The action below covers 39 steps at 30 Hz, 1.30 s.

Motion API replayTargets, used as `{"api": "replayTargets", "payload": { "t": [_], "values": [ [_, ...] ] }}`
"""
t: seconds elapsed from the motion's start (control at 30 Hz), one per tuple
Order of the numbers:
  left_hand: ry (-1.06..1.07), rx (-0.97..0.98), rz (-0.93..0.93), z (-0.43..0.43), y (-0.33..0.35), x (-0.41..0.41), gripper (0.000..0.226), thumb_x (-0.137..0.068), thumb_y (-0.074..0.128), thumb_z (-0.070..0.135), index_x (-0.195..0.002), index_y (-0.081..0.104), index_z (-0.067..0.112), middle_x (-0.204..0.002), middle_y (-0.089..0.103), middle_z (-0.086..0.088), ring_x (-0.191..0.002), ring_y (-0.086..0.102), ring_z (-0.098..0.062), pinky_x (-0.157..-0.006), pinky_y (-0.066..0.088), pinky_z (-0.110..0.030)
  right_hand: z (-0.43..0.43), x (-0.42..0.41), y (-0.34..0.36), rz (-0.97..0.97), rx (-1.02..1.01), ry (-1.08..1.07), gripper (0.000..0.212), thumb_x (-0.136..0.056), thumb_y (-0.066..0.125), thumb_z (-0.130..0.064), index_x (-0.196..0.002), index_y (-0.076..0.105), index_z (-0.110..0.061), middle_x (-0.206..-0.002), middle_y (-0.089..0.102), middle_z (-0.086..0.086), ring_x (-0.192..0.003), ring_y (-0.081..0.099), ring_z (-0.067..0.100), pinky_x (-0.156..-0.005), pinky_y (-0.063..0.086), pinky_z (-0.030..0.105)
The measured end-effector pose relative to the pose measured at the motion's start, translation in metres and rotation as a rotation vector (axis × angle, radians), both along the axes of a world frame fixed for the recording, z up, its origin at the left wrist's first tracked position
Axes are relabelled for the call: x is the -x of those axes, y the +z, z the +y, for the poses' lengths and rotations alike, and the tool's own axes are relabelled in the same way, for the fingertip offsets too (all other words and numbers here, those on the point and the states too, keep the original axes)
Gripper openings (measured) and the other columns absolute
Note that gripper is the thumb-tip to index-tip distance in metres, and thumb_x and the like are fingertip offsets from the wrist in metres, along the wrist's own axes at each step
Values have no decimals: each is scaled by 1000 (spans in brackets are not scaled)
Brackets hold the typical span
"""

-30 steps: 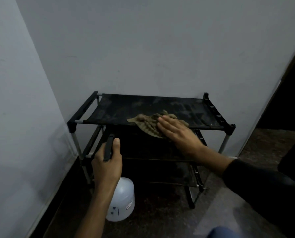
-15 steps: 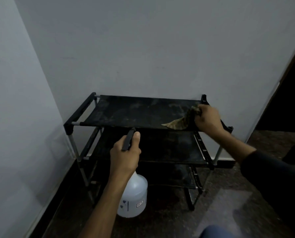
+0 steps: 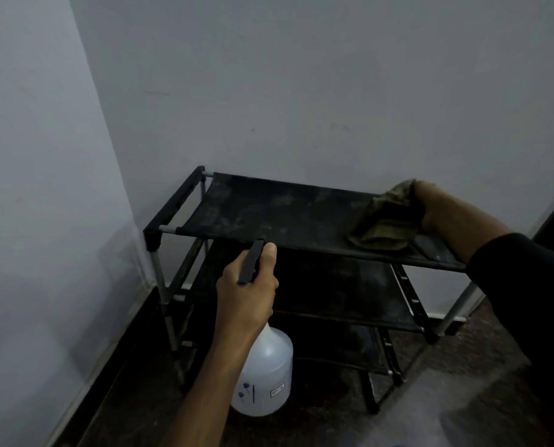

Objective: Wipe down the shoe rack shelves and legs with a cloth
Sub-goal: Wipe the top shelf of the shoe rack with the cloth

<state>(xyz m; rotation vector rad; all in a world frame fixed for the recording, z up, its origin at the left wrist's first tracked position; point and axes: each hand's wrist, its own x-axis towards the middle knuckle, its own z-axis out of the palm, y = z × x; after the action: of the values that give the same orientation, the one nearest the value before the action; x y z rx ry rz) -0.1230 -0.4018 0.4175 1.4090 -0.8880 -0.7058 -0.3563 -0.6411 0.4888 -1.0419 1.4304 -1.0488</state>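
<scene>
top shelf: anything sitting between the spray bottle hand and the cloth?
Nothing. In the head view, only bare, dusty top shelf fabric runs from the left hand to the cloth gripped by the right hand.

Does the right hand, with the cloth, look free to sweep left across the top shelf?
Probably yes: the right hand holds the cloth at the right end of the top shelf, and nothing else lies on it.

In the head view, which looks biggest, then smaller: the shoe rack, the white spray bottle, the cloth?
1. Shoe rack, clearly the largest.
2. Spray bottle and cloth look about equal; the bottle is nearer the camera, so I do not rank them.
</scene>
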Motion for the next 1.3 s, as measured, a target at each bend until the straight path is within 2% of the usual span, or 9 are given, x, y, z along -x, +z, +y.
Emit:
{"api": "replayTargets", "payload": {
  "t": [0.13, 0.27, 0.37, 0.5, 0.67, 0.8, 1.13, 1.23, 1.3],
  "values": [
    [1, 7, 28, 5, -3, -13, 42, -98, 53, 45, -90, 65, 5, -61, 56, -3, -56, 53, -17, -43, 41, -22, -44, 12, 3, -223, 151, -192, 39, -91, 50, -32, -111, 67, -3, -109, 71, 16, -93, 72, 29, -72, 60, 40],
    [14, 12, 49, 6, -6, -26, 41, -97, 54, 45, -88, 66, 7, -59, 56, -1, -55, 52, -17, -44, 40, -23, 1, -31, 13, -60, 275, -95, 47, -100, 37, -36, -99, 68, -1, -95, 72, 15, -80, 72, 24, -69, 61, 29],
    [25, 27, 32, 5, -7, -30, 41, -97, 54, 45, -87, 66, 7, -58, 56, 1, -54, 53, -15, -45, 42, -24, 11, -75, -9, 273, 301, -12, 51, -100, 30, -45, -88, 63, -8, -87, 65, 17, -78, 66, 28, -66, 55, 22],
    [19, 30, 50, 5, -7, -32, 43, -97, 54, 46, -87, 65, 6, -57, 56, 2, -53, 52, -15, -44, 42, -25, 45, -143, -40, 920, 353, 377, 55, -100, 25, -47, -118, 61, -9, -125, 59, 20, -120, 54, 35, -103, 36, 35],
    [42, 26, 40, 4, -8, -36, 44, -97, 54, 46, -86, 66, 6, -59, 57, 0, -51, 53, -12, -43, 42, -22, 65, -201, -41, 1041, 530, 1033, 47, -99, 34, -44, -139, 45, -22, -151, 39, 0, -141, 33, 19, -117, 19, 33],
    [53, 21, 26, 4, -9, -34, 47, -97, 53, 47, -86, 65, 3, -60, 56, -1, -51, 52, -11, -43, 42, -22, 42, -173, -37, 1285, 589, 1007, 51, -96, 37, -50, -141, 41, -26, -154, 33, 0, -144, 28, 21, -118, 14, 32],
    [19, 47, 50, 1, -12, -22, 43, -97, 54, 46, -85, 65, 7, -59, 58, -2, -51, 53, -11, -43, 43, -22, -23, -50, -55, 1432, 279, 493, 55, -94, 35, -46, -137, 48, -13, -149, 40, 13, -138, 36, 29, -118, 24, 39],
    [29, 46, 57, 0, -13, -24, 43, -96, 54, 47, -83, 65, 8, -59, 58, -1, -51, 54, -12, -44, 44, -23, -25, -92, -57, 1366, 326, 604, 51, -83, 21, -54, -93, 61, -25, -111, 59, 8, -107, 53, 20, -103, 37, 36],
    [38, 39, 66, -1, -14, -27, 44, -96, 54, 48, -83, 65, 8, -58, 58, 0, -50, 54, -12, -45, 44, -24, -27, -136, -58, 1304, 446, 733, 42, -81, 17, -51, -73, 54, -31, -105, 60, 7, -104, 54, 19, -106, 37, 40]
  ]
}}
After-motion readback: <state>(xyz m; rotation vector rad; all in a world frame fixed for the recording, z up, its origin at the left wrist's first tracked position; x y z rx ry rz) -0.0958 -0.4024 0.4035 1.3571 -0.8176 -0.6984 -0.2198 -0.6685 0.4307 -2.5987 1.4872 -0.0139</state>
